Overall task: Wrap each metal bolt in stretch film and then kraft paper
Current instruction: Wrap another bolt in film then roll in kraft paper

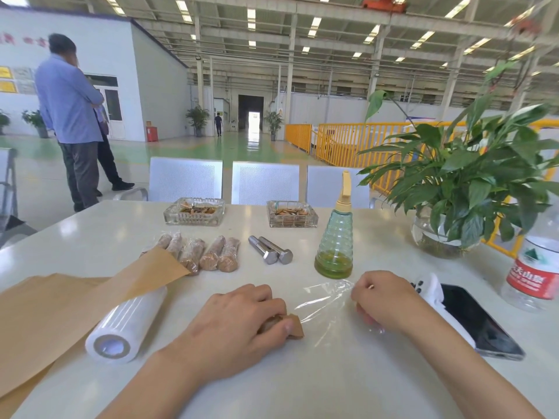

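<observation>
My left hand (242, 319) curls over a kraft-paper bundle (295, 325) near the table's front; only a brown corner shows under the fingers. A sheet of clear stretch film (326, 300) stretches from the bundle to my right hand (384, 297), which pinches its far edge. Two bare metal bolts (270, 249) lie side by side at mid-table. Left of them sits a row of several wrapped bolts (202, 252). A white roll of stretch film (127, 325) lies at the left on kraft paper sheets (60, 303).
A green oil bottle (334, 240) stands behind the film. Two glass ashtrays (195, 211) (292, 214) sit at the far edge. At the right are a phone (475, 319), a white device (429, 290), a water bottle (535, 267) and a potted plant (472, 182). People stand at far left.
</observation>
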